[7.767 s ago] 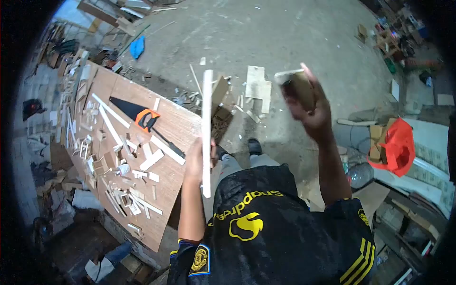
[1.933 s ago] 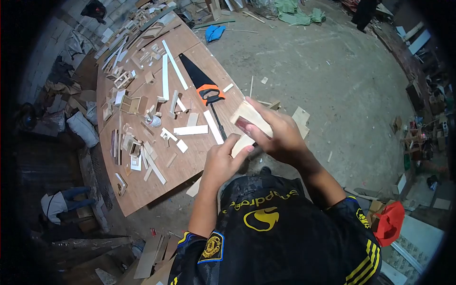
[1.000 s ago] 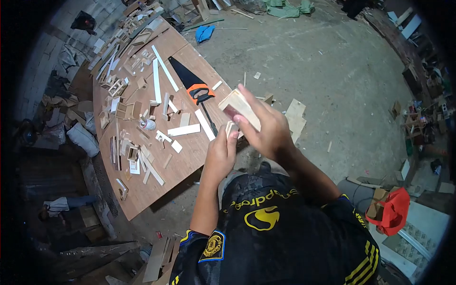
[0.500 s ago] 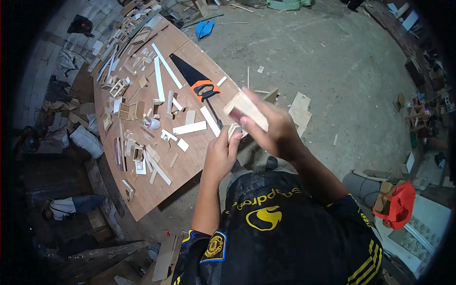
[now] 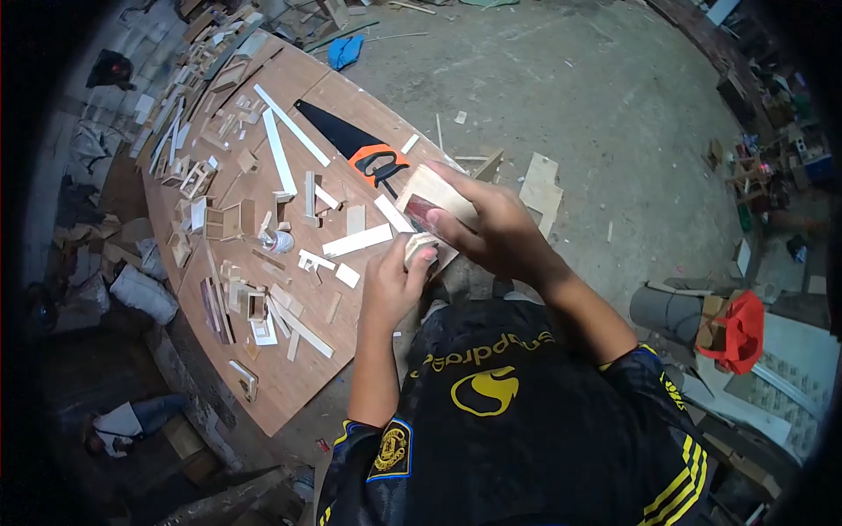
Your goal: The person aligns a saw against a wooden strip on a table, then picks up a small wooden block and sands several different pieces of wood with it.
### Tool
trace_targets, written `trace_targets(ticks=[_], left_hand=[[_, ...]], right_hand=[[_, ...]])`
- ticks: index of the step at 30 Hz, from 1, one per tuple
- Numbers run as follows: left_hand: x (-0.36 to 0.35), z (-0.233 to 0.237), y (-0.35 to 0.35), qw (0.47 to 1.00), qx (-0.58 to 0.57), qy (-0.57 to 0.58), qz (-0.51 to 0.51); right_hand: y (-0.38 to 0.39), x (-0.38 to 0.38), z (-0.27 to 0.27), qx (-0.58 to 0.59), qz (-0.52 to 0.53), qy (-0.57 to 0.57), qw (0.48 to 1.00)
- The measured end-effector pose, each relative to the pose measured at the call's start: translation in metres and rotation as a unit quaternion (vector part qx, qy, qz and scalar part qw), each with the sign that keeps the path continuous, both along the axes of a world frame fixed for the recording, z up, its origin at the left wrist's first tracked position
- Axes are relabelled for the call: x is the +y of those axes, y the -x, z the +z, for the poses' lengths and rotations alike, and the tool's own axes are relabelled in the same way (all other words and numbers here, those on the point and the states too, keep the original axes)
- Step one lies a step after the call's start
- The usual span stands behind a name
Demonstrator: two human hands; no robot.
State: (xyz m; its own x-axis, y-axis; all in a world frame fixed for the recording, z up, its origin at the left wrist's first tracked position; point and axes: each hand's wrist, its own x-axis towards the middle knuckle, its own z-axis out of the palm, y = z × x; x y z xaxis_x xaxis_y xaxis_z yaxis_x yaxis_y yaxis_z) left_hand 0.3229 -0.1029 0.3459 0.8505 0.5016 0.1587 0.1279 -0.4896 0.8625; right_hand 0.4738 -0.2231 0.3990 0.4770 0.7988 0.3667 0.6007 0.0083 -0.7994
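In my right hand [image 5: 502, 230] is a sanding block [image 5: 431, 188], a pale wooden block with a dark red face turned to the lower left. My fingers lie along its top and the thumb presses on its near side. My left hand [image 5: 386, 285] pinches a small pale wooden piece [image 5: 417, 245] between thumb and fingers, just below the block. Both hands are over the near edge of the wooden table [image 5: 263, 377]. Beyond them lies a handsaw [image 5: 346, 145] with an orange and black handle.
White strips [image 5: 358, 240], wood offcuts and several small wooden frames [image 5: 230, 220] are spread over the table. A small jar [image 5: 281, 242] stands among them. Thin wooden boards [image 5: 541, 188] lie on the floor, and a red bag [image 5: 741, 333] is at right. A person [image 5: 132, 425] is at lower left.
The block and my right hand, blurred before, now show more sharply and sit slightly further left beside the small piece. The whole view has shifted a little. Both hands keep their hold.
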Motion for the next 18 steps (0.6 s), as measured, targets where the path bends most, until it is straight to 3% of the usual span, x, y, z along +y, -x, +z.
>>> trace_targets(ticks=[1,6,10,13,16,18], left_hand=[[0.011,-0.002,0.002,1.000,-0.008,0.003,0.005],[0.044,-0.001,0.018,0.999,-0.008,-0.019,-0.042],[0.076,0.002,0.026,0.999,-0.011,-0.012,-0.040],[0.090,-0.003,0.034,0.999,-0.002,0.004,-0.044],[0.099,-0.003,0.037,0.993,0.072,0.011,-0.093],[0.112,-0.001,0.039,0.996,0.036,0.040,-0.077]], right_hand=[[0.005,0.005,0.009,0.057,0.017,0.037,0.998],[0.021,0.034,0.003,0.016,-0.003,0.025,1.000],[0.034,0.061,-0.002,0.050,-0.022,0.034,0.998],[0.041,0.071,-0.003,0.139,-0.012,0.086,0.987],[0.045,0.086,-0.020,0.094,-0.007,0.081,0.992],[0.040,0.084,-0.017,0.102,-0.042,0.068,0.992]])
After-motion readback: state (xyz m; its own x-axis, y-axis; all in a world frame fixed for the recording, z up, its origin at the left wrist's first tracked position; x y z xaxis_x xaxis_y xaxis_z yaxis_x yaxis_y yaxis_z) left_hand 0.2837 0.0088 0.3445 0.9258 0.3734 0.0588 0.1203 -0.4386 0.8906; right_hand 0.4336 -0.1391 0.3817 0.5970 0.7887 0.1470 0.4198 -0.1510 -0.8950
